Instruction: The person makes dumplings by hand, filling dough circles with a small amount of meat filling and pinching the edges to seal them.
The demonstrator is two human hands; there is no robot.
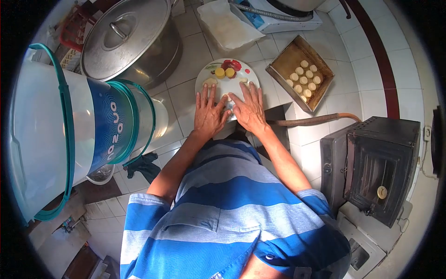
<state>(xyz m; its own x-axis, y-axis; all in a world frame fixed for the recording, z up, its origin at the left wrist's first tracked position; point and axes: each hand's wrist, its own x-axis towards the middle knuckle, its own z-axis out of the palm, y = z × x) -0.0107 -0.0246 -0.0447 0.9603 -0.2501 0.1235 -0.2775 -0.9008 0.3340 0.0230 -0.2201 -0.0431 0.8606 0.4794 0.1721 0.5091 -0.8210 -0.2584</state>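
Head view, looking down: a white plate with red flowers [200, 70] sits on the tiled table [188, 95] in front of a person in a blue-and-grey striped shirt [223, 186]. The left hand [210, 114] and right hand [251, 109] lie palm down over its near half, fingers spread and open, neither closed around anything. A small pale piece [226, 96], probably dough, is between them, near the index fingers. A flat pale round [210, 81] lies by the left fingertips, and two yellow rounds [225, 73] sit side by side at the far edge. To the right, a tilted-looking metal tray [281, 59] holds pale discs [304, 80]. The dough looks light and soft, likely to dent or stick, so light fingertip pressure at its sides would suit it better than a firm pinch; the yellow rounds seem likely to crumble if squeezed, and are best lifted by their edges. The hands cover the plate's near side, hiding the palms, the contact beneath the fingers and anything under them. Bright glare blurs the small piece's outline, and texture cannot be made out.
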